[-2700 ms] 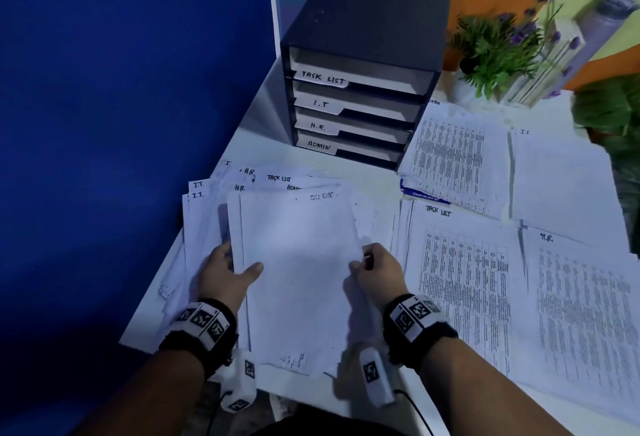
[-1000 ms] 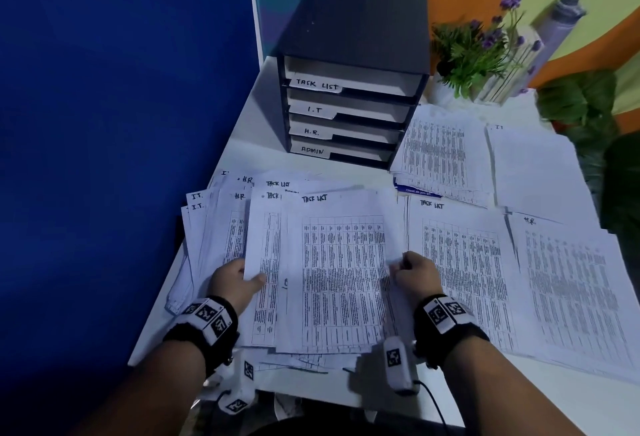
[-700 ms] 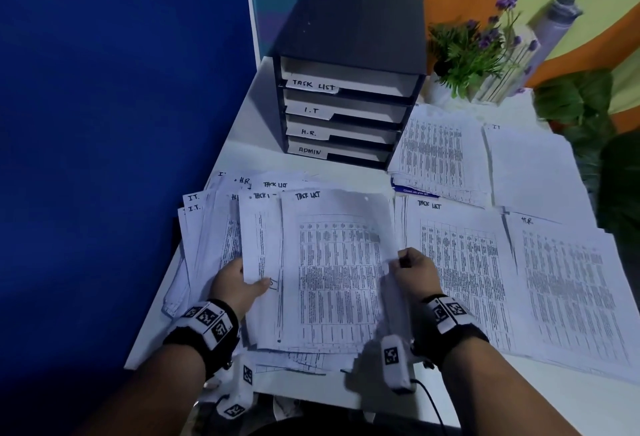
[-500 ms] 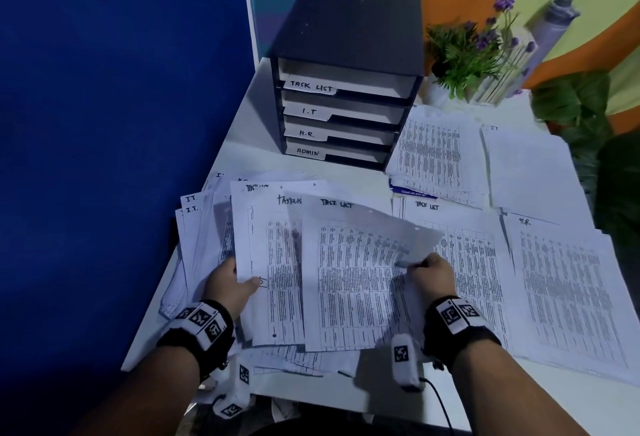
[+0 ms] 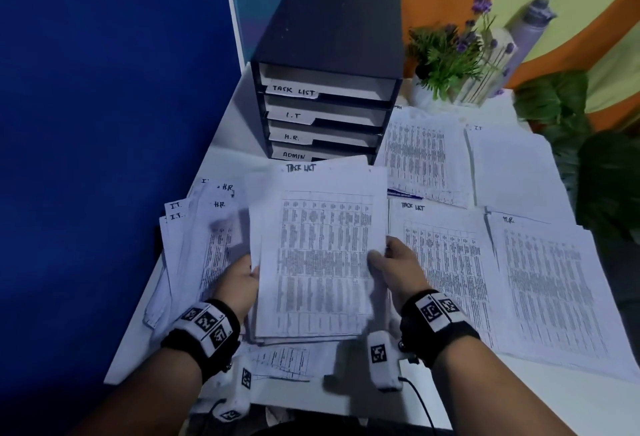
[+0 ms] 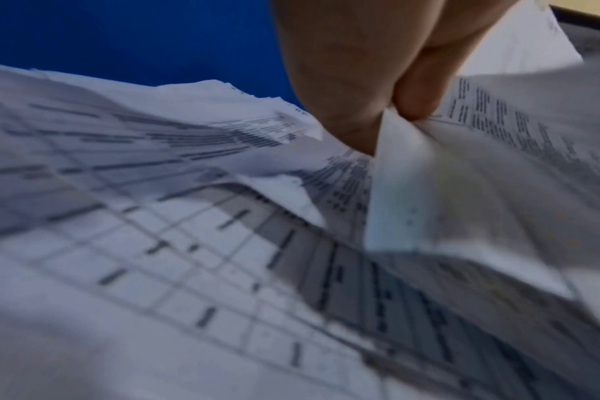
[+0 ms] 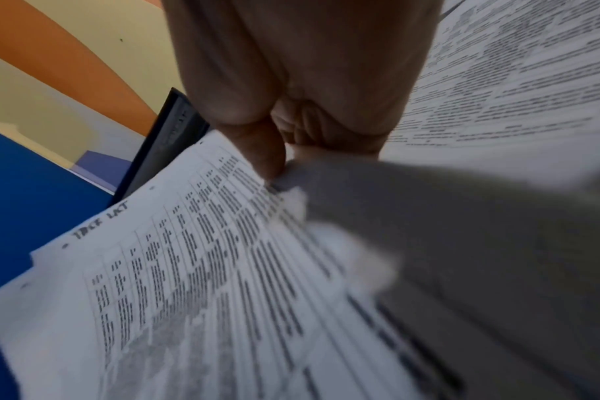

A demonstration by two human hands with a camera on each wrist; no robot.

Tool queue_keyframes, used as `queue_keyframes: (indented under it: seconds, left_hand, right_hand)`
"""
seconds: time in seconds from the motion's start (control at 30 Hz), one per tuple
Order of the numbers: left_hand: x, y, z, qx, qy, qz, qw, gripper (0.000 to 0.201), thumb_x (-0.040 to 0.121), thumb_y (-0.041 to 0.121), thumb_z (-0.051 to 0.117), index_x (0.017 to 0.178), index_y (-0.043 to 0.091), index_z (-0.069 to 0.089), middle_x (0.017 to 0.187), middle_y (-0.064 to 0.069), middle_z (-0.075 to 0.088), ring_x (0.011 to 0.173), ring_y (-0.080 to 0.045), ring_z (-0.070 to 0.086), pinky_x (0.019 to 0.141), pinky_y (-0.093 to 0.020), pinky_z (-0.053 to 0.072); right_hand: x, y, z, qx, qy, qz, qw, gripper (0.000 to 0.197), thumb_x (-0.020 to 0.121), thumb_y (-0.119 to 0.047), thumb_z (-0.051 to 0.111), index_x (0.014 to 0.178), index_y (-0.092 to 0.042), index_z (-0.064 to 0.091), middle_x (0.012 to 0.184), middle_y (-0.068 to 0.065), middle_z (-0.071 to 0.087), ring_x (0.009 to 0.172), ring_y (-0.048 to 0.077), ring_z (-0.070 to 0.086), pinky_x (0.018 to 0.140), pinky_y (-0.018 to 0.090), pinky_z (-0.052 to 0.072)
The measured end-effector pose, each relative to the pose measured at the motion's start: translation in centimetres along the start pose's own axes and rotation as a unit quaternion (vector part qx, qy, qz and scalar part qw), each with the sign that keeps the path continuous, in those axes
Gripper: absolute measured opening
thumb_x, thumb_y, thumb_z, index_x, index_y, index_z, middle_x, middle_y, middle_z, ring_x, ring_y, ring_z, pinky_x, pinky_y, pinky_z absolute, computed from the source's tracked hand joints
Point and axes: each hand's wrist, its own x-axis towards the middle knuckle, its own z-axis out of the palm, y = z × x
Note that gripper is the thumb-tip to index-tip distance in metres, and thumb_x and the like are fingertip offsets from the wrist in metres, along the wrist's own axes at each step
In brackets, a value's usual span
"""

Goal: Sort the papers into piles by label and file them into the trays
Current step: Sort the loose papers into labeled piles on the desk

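Observation:
Both hands hold a squared-up stack of "TASK LIST" papers (image 5: 318,248) lifted above the desk. My left hand (image 5: 242,279) grips its left edge, thumb on top, as the left wrist view shows at the stack (image 6: 497,162). My right hand (image 5: 391,262) pinches the right edge, seen close up on the stack (image 7: 206,270). A black four-drawer tray unit (image 5: 329,65) labelled TASK LIST, I.T, H.R. and ADMIN stands behind. Unsorted papers (image 5: 197,227) marked I.T. and H.R. fan out at the left.
Sorted piles lie on the right of the white desk (image 5: 554,401): a TASK LIST pile (image 5: 443,262), an H.R. pile (image 5: 547,279), an I.T pile (image 5: 512,165) and another printed pile (image 5: 422,155). A potted plant (image 5: 450,58) and a bottle (image 5: 526,27) stand behind. A blue partition (image 5: 104,124) bounds the left.
A blank-faced sheet gave way to TASK LIST sheets. The spread TASK LIST sheets have been gathered into one stack and lifted, both hands keeping hold of its edges.

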Motion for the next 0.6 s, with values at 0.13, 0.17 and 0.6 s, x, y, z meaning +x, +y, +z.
queue_keyframes:
  seconds: [0.13,0.17,0.6]
  left_hand:
    - [-0.1,1.6,2.0,-0.034,-0.040,-0.015,0.999,0.022,0.094,0.022,0.052,0.112,0.023,0.065,0.114,-0.009,0.069,0.110,-0.032,0.063,0.097,-0.050,0.050]
    - [0.0,1.8,2.4,-0.033,-0.044,-0.014,0.998,0.022,0.096,0.024,0.049,0.115,0.023,0.061,0.117,-0.010,0.067,0.112,-0.032,0.061,0.096,-0.048,0.050]
    - [2.3,0.6,2.0,0.387,0.131,-0.041,0.912,0.061,0.086,0.032,0.061,0.143,0.031,0.038,0.151,-0.004,0.034,0.134,-0.032,0.039,0.108,-0.052,0.037]
  right_hand:
    - [0.1,-0.7,-1.2,-0.006,0.029,-0.001,1.000,0.017,0.081,0.004,0.057,0.093,-0.008,0.054,0.074,0.013,0.058,0.060,0.025,0.057,0.055,0.037,0.054]
    - [0.2,-0.8,-2.1,-0.015,0.051,-0.011,0.999,0.018,0.083,0.008,0.056,0.090,-0.008,0.052,0.075,0.015,0.057,0.058,0.025,0.058,0.055,0.036,0.055]
    - [1.5,2.8,-15.5,-0.236,0.240,0.078,0.939,0.050,0.086,0.007,0.042,0.135,-0.005,0.042,0.097,0.019,0.057,0.087,0.040,0.061,0.075,0.049,0.056]
